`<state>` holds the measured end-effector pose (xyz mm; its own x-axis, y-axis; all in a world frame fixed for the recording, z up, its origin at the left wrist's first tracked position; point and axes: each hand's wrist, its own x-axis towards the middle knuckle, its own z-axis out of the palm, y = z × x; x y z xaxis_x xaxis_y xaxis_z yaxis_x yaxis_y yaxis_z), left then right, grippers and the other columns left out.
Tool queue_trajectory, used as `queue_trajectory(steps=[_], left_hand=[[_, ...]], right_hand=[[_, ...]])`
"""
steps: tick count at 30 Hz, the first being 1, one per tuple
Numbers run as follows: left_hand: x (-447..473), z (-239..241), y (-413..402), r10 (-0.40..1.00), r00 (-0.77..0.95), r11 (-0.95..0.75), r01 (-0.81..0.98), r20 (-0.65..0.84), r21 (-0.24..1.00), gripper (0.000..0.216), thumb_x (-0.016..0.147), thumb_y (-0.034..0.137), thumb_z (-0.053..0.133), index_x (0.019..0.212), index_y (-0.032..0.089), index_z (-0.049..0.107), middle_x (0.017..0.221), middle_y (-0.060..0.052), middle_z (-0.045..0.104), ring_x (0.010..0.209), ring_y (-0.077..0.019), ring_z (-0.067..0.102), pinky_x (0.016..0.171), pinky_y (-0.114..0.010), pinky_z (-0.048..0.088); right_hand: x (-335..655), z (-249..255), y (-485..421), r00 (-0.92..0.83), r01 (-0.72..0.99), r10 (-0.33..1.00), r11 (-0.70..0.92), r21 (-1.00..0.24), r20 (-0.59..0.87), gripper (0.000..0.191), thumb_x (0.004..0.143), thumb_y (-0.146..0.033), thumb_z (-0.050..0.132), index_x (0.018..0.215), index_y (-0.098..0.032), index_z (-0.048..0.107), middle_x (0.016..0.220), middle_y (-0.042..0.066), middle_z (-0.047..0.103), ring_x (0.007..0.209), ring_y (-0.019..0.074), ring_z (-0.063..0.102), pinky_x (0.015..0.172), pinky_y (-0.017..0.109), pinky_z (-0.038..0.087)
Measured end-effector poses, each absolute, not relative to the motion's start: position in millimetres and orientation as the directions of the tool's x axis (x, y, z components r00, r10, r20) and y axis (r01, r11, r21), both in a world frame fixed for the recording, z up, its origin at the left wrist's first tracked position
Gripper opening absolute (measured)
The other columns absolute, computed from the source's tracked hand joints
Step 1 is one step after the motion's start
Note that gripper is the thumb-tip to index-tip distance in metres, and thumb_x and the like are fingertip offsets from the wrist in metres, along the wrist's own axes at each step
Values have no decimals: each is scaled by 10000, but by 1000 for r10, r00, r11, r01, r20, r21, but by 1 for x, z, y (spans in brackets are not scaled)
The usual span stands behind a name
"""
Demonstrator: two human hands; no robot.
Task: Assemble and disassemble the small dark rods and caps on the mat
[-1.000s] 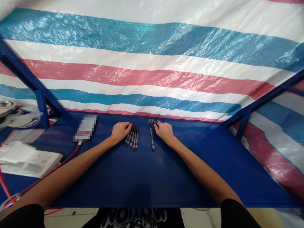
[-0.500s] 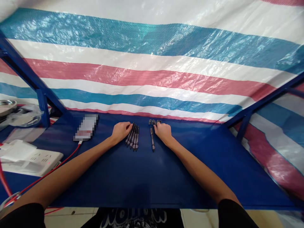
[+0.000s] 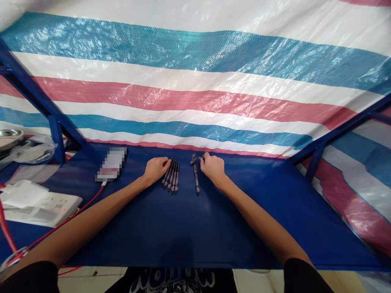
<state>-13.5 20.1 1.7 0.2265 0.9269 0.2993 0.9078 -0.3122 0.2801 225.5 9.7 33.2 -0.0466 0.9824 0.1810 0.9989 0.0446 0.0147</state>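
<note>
My left hand [image 3: 157,169] lies curled on the blue table, its fingertips against the left side of a row of several dark pens [image 3: 171,177]. Whether it grips one of them is hidden. To the right, a single pen [image 3: 196,180] lies apart, pointing toward me. A small grey pen cap [image 3: 193,159] rests just beyond that pen's far end. My right hand [image 3: 213,167] is closed, with another small grey cap [image 3: 201,158] at its fingertips; the palm hides anything else beneath.
A phone [image 3: 111,163] with a red charging cable lies on the left of the table [image 3: 171,228]. Farther left are a white power strip [image 3: 58,205] and a metal bowl [image 3: 10,138]. Blue frame bars and a striped tarp [image 3: 195,97] close off the back.
My right hand has shifted slightly right, away from the single pen. The caps near it have moved; one now lies tilted by the pen's far end. My left hand stays put.
</note>
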Motion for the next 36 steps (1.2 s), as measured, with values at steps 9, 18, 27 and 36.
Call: queue_trajectory(steps=[9, 18, 27, 36], left_hand=[[-13, 2, 19, 924, 229, -319, 904, 308, 286, 416, 923, 392, 380, 622, 185, 577, 634, -32, 606, 596, -154, 506, 573, -278, 240], [-13, 2, 20, 926, 232, -318, 904, 297, 286, 414, 920, 398, 375, 612, 186, 550, 633, -34, 608, 591, -152, 498, 568, -279, 222], [-13, 2, 20, 926, 236, -319, 907, 294, 276, 413, 925, 392, 380, 612, 186, 553, 648, -37, 626, 603, -157, 517, 566, -280, 227], [-13, 0, 20, 924, 238, -319, 912, 300, 258, 408, 927, 392, 386, 619, 186, 556, 653, -34, 632, 606, -156, 523, 563, -279, 226]], right_hand=[[235, 39, 15, -146, 983, 950, 170, -67, 277, 238, 944, -279, 399, 1039, -172, 589, 1035, 94, 677, 857, 221, 658, 673, 271, 422], [240, 26, 23, -327, 943, 902, 332, 32, 281, 316, 958, -163, 328, 1139, -161, 587, 1171, 125, 551, 1074, 211, 529, 742, 256, 426], [238, 22, 30, -360, 931, 896, 364, 31, 260, 329, 933, -111, 331, 1107, -146, 607, 1161, 126, 541, 1058, 208, 516, 781, 266, 437], [235, 26, 25, -377, 917, 876, 399, -12, 301, 350, 969, -202, 313, 1166, -168, 600, 1140, 110, 595, 1043, 193, 566, 786, 245, 426]])
